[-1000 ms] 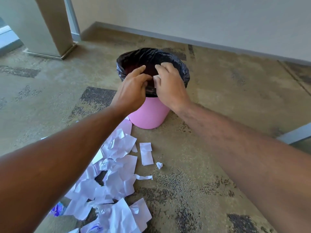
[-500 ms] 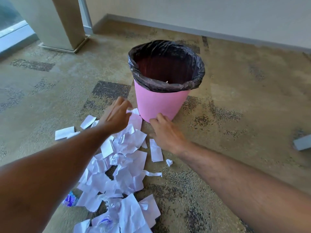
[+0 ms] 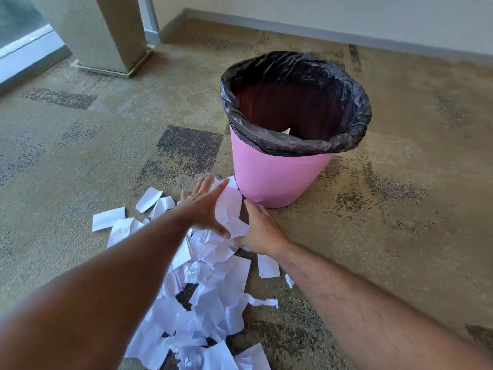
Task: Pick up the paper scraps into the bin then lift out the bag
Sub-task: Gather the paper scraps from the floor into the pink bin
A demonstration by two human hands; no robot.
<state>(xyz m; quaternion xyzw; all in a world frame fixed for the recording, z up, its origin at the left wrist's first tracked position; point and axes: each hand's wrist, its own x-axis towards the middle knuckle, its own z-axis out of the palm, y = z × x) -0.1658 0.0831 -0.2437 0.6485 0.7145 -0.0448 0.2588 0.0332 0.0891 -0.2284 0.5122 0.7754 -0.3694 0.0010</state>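
You're mid-gather: the paper scraps (image 3: 213, 303) lie strewn on the carpet (image 3: 386, 249) from the bottom edge up to the foot of the pink bin (image 3: 274, 177). Your left hand (image 3: 205, 206) hovers flat with fingers spread over the top sheets; your right hand (image 3: 262, 231) rests beside them, its fingertips hidden under paper, so its grip is unclear. Next, scoop a bunch and lift it over the black bag (image 3: 293, 140). Little shows inside beyond one pale scrap.

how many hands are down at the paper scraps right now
2. The left hand is spread flat over the paper scraps near the foot of the pink bin. The right hand touches the pile's right edge, beside the bin's base; its fingertips are hidden.
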